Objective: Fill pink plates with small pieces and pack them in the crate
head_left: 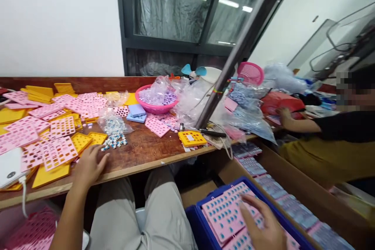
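My left hand (89, 166) rests on the table's front edge, fingers loosely stretched and apart. Close by lie small white-and-blue pieces (115, 140), partly spilled from a clear plastic bag (113, 123), and yellow blocks with recesses (98, 138). Perforated pink plates (60, 152) are heaped to its left. My right hand (263, 222) is over a blue bin (191, 222) beside my right leg, thumb and fingers apart. Beneath it lie pink panels (224, 213) set with rows of small blue pieces; whether the fingertips touch them is unclear.
A pink basket (156, 108) of purple pieces stands at the back. A slanted metal pole (218, 86) crosses the table near a yellow block (191, 138). At right, a long cardboard box (295, 175) holds stacked panels; a co-worker (328, 136) sits beyond. A charging phone (11, 168) lies left.
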`<action>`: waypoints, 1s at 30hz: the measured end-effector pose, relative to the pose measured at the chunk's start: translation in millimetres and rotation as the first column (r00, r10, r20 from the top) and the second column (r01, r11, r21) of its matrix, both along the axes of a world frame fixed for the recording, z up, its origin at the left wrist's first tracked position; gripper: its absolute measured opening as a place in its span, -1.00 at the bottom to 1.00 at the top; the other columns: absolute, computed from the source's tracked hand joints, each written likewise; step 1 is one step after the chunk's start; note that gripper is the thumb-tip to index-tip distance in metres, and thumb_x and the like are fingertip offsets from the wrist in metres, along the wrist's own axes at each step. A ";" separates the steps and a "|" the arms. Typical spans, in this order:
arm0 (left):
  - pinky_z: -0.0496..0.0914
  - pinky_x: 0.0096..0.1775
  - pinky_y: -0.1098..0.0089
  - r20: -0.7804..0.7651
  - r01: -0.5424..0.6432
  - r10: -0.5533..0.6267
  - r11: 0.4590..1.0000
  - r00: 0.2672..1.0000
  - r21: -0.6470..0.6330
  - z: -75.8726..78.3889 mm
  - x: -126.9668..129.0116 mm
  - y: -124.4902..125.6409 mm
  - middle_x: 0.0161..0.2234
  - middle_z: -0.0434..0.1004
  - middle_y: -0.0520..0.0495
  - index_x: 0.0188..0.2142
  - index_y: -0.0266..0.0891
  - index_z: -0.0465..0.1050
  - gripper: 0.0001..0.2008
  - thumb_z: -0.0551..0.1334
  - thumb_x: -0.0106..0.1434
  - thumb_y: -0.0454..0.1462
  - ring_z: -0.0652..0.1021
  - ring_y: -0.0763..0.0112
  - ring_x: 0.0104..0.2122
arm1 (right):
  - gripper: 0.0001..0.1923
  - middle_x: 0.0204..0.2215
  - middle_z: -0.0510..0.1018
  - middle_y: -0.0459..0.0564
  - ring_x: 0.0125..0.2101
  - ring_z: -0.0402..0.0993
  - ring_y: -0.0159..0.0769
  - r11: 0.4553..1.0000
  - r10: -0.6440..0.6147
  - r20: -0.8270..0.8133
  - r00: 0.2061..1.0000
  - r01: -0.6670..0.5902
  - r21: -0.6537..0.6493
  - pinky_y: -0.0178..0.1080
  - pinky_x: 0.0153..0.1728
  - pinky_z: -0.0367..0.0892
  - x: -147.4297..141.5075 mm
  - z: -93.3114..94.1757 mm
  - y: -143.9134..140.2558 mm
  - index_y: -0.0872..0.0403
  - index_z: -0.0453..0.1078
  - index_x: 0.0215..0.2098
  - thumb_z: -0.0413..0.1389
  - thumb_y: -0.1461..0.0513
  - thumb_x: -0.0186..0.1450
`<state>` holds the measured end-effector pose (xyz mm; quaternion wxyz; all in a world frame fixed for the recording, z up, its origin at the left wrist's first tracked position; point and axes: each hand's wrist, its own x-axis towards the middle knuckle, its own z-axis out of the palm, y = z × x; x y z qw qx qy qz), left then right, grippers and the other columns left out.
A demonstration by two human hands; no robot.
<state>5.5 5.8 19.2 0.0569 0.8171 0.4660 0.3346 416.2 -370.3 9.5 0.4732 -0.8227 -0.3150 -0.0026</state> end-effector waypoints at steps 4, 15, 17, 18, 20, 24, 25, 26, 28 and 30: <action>0.31 0.14 -0.03 -0.148 0.001 -0.011 0.998 0.989 -0.070 -23.8 2.6 8.7 0.13 0.44 -0.27 0.06 -0.21 0.45 -0.65 0.09 0.38 -0.15 0.44 -0.02 0.10 | -0.67 0.01 0.53 0.10 0.04 0.42 0.01 0.763 0.646 0.081 0.759 -0.644 -0.058 0.02 0.17 0.25 -43.0 42.1 163.7 -0.03 0.48 -0.03 0.19 0.04 0.29; 0.39 0.09 0.14 0.081 0.126 -0.114 0.979 0.990 -0.159 -27.6 0.5 21.6 0.02 0.42 -0.23 0.07 -0.21 0.43 -0.68 0.08 0.37 -0.30 0.50 0.15 0.01 | -0.63 -0.01 0.50 0.26 0.04 0.35 0.00 0.678 0.713 0.416 0.564 -0.404 -0.614 -0.02 0.12 0.11 -96.6 19.5 356.6 0.17 0.43 0.02 0.04 0.09 0.40; 0.41 0.03 0.15 0.062 0.077 -0.068 0.983 0.996 -0.166 -26.3 2.8 27.6 -0.05 0.42 -0.22 0.05 -0.23 0.43 -0.69 0.09 0.36 -0.31 0.52 0.15 -0.06 | -0.65 -0.01 0.51 0.20 0.01 0.36 -0.07 0.651 0.756 0.419 0.503 -0.508 -0.564 -0.09 0.10 0.14 -104.4 16.2 351.8 0.15 0.41 0.04 0.02 0.12 0.41; 0.42 0.02 0.16 0.054 0.055 -0.047 0.985 0.997 -0.162 -25.8 4.5 30.1 -0.07 0.41 -0.22 0.03 -0.24 0.44 -0.71 0.09 0.36 -0.31 0.53 0.16 -0.08 | -0.66 0.01 0.51 0.18 0.01 0.36 -0.10 0.627 0.778 0.415 0.471 -0.560 -0.541 -0.12 0.09 0.15 -106.9 16.5 349.7 0.14 0.40 0.06 0.02 0.14 0.41; 0.42 0.00 0.17 0.048 0.026 -0.019 0.988 0.999 -0.150 -25.7 7.6 33.7 -0.09 0.42 -0.22 -0.02 -0.26 0.46 -0.74 0.10 0.36 -0.31 0.53 0.16 -0.10 | -0.64 0.06 0.48 0.16 0.04 0.33 -0.11 0.589 0.807 0.417 0.418 -0.611 -0.528 -0.15 0.10 0.14 -108.9 18.8 348.0 0.13 0.39 0.09 0.02 0.16 0.40; 0.42 -0.03 0.21 0.058 0.015 -0.007 0.990 0.998 -0.142 -29.2 10.9 36.4 -0.13 0.47 -0.19 -0.11 -0.24 0.48 -0.79 0.08 0.38 -0.31 0.54 0.19 -0.13 | -0.66 0.04 0.49 0.16 0.03 0.33 -0.07 0.573 0.819 0.429 0.380 -0.535 -0.621 -0.11 0.07 0.14 -111.9 22.7 351.4 0.08 0.43 0.07 0.00 0.13 0.43; 0.42 -0.03 0.22 0.062 0.012 -0.003 0.990 0.998 -0.142 -30.3 11.4 36.5 -0.14 0.49 -0.18 -0.11 -0.23 0.47 -0.80 0.09 0.38 -0.30 0.54 0.19 -0.12 | -0.67 0.00 0.50 0.16 0.01 0.35 -0.06 0.574 0.819 0.438 0.371 -0.512 -0.639 -0.11 0.05 0.15 -114.7 23.1 353.4 0.07 0.44 0.05 -0.01 0.11 0.45; 0.42 -0.03 0.22 0.062 0.006 0.002 0.990 0.998 -0.142 -31.1 11.9 36.4 -0.14 0.50 -0.17 -0.10 -0.23 0.47 -0.81 0.10 0.38 -0.30 0.54 0.19 -0.12 | -0.66 -0.03 0.51 0.16 -0.03 0.37 -0.07 0.576 0.817 0.447 0.364 -0.494 -0.652 -0.10 0.02 0.16 -118.4 23.6 356.0 0.07 0.46 0.02 -0.01 0.08 0.45; 0.42 -0.03 0.22 0.054 -0.010 0.018 0.989 0.998 -0.144 -31.5 13.0 35.6 -0.13 0.51 -0.17 -0.07 -0.22 0.46 -0.81 0.13 0.38 -0.28 0.54 0.18 -0.11 | -0.63 -0.09 0.51 0.16 -0.10 0.42 -0.09 0.574 0.819 0.459 0.345 -0.481 -0.663 -0.11 -0.03 0.19 -128.4 25.5 363.8 0.08 0.47 -0.02 0.01 0.02 0.44; 0.41 -0.04 0.23 0.045 -0.012 0.019 0.990 0.999 -0.142 -30.5 14.5 34.2 -0.13 0.50 -0.17 -0.06 -0.22 0.46 -0.79 0.12 0.39 -0.26 0.54 0.18 -0.11 | -0.64 -0.10 0.51 0.14 -0.14 0.44 -0.13 0.554 0.831 0.463 0.308 -0.518 -0.651 -0.13 -0.05 0.20 -140.0 28.5 375.4 0.08 0.46 -0.04 0.02 0.01 0.44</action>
